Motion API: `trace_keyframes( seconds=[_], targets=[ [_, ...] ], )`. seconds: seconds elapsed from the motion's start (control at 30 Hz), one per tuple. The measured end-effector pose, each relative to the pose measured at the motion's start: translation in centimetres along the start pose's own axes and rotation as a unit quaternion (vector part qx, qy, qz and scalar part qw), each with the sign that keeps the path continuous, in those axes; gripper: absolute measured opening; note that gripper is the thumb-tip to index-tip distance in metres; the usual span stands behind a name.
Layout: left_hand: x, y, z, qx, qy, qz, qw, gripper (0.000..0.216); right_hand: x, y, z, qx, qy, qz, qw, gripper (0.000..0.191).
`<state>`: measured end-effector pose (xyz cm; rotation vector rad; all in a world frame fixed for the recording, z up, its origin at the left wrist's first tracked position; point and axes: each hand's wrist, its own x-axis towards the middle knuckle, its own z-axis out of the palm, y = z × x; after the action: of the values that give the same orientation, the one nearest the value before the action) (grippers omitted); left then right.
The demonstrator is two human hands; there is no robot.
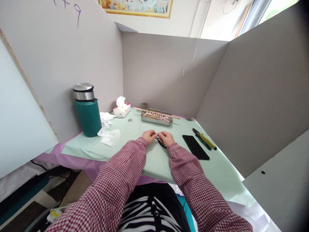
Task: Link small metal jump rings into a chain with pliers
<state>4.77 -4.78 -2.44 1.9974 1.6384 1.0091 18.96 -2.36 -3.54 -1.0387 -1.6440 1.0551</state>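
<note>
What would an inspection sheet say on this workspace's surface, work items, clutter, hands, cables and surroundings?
Surface: green cover over pink cover.
Work items: metal tray of small pieces, stick lying across it; black handle at right hand; pliers.
Clutter: tissues, tissue pack, green bottle, black slab.
Hands: left hand near the right; anything pinched is too small to tell.
Cables: apparent dark cord below, left; thin wire at back panel.
Surroundings: grey panels on three sides, framed picture above.

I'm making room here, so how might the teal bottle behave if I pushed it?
Tall and narrow, the teal bottle could well tip if pushed high up. Being round, it would likely roll once down. The metallic lid hints at some weight, though the contents are hidden.
</note>
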Motion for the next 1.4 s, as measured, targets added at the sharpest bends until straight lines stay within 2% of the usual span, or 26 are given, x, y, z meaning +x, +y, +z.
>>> trace_keyframes(
  seconds=[0.5, 1.4],
  targets=[
    [0.51, -0.70, 0.45, -0.004, 0.001, 0.012, 1.000, 0.024, -0.08, -0.12, 0.03, -0.002, 0.001, -0.004, 1.000, 0.027],
    [-0.04, -0.05, 0.09, -0.016, 0.016, 0.004, 1.000, 0.019, -0.12, -0.20, 0.08, -0.008, 0.012, -0.005, 1.000, 0.029]
  ],
)
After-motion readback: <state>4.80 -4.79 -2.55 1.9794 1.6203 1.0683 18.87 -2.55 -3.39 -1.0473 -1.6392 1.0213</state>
